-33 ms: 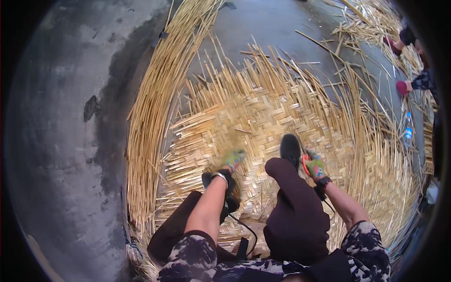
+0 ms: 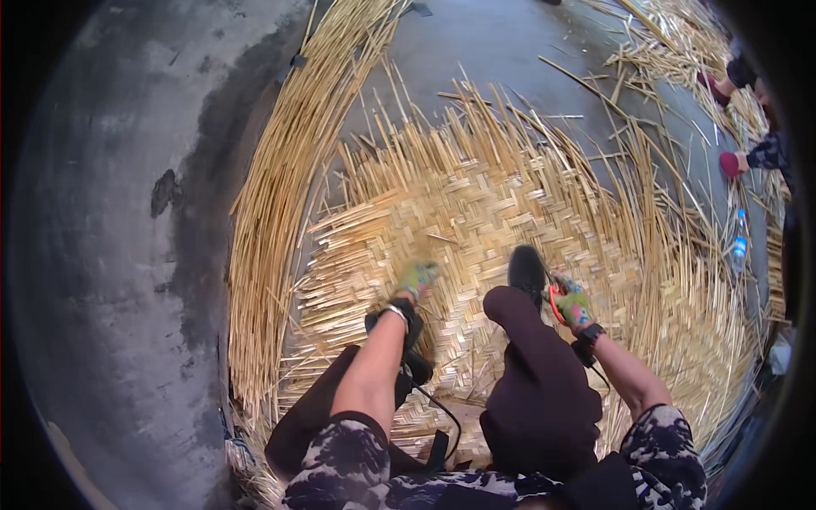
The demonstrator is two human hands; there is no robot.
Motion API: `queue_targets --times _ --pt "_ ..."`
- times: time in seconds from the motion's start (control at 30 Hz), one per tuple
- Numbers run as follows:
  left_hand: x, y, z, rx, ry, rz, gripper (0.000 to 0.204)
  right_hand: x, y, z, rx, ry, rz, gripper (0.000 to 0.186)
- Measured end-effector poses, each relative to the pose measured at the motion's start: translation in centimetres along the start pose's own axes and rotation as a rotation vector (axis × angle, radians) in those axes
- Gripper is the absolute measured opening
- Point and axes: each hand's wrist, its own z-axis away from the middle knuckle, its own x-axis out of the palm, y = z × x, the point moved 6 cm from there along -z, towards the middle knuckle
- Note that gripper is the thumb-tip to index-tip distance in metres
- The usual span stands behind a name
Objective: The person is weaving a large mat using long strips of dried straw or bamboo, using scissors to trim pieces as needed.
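Golden woven-reed mat (image 2: 501, 208) is on the floor (image 2: 463, 51) under the person's shoes (image 2: 526, 270), strip ends (image 2: 350, 221) sticking out, so I'd guess mid-weave. Right hand (image 2: 573, 305) grips some orange-handled tool (image 2: 553, 303), left hand (image 2: 416, 278) is too blurry to tell; next move probably calls for holding strips flat.

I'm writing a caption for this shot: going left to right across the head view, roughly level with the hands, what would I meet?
Long bundle of strips, gloved left hand, black shoe, gloved right hand, blue-labelled bottle.
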Motion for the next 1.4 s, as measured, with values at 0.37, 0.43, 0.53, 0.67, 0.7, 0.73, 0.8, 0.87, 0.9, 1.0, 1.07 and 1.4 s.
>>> queue_targets --times 0.37,0.43,0.53,0.67,0.7,0.73,0.8,0.87,0.9,1.0,1.07,1.4 --pt "-16.2 -5.9 -11.2 -0.065 0.471 1.301 0.031 -2.6 -21.5 -12.9 -0.454 -0.483 0.36 0.072" --pt "-16.7 -6.5 -13.0 -0.047 0.485 1.263 0.031 -0.7 -24.9 -14.4 -0.454 -0.669 0.428 0.072" --pt "-17.1 -7.4 -15.3 -0.03 0.499 1.199 0.031 3.0 -26.8 -16.1 -0.42 -0.779 0.484 0.067" --pt "-17.0 -8.8 -17.9 0.017 0.502 1.077 0.031 7.6 -28.5 -16.9 -0.44 -0.788 0.487 0.063" --pt "-17.1 -9.1 -18.5 0.051 0.506 1.033 0.031 8.7 -28.6 -17.3 -0.454 -0.781 0.484 0.061" --pt "-17.4 -9.4 -18.9 0.094 0.514 0.983 0.032 9.8 -28.6 -17.6 -0.47 -0.774 0.477 0.059" --pt "-18.1 -10.1 -19.1 0.147 0.543 0.947 0.032 12.2 -28.2 -18.5 -0.487 -0.753 0.478 0.051" --pt "-19.1 -8.1 -18.6 0.0 0.508 1.183 0.031 13.4 -26.4 -20.4 -0.378 -0.627 0.452 0.045" --pt "-19.9 -8.3 -18.3 -0.035 0.498 1.183 0.03 14.1 -26.9 -21.2 -0.411 -0.549 0.442 0.041" --pt "-21.7 -7.7 -16.8 -0.076 0.51 1.087 0.03 16.4 -27.4 -22.3 -0.401 -0.5 0.502 0.041" --pt "-22.2 -6.0 -16.4 0.032 0.466 0.989 0.031 17.4 -27.4 -22.8 -0.457 -0.398 0.471 0.036" --pt "-23.7 -4.1 -16.0 0.145 0.73 0.583 0.025 18.1 -27.7 -22.9 -0.451 -0.414 0.36 0.027"
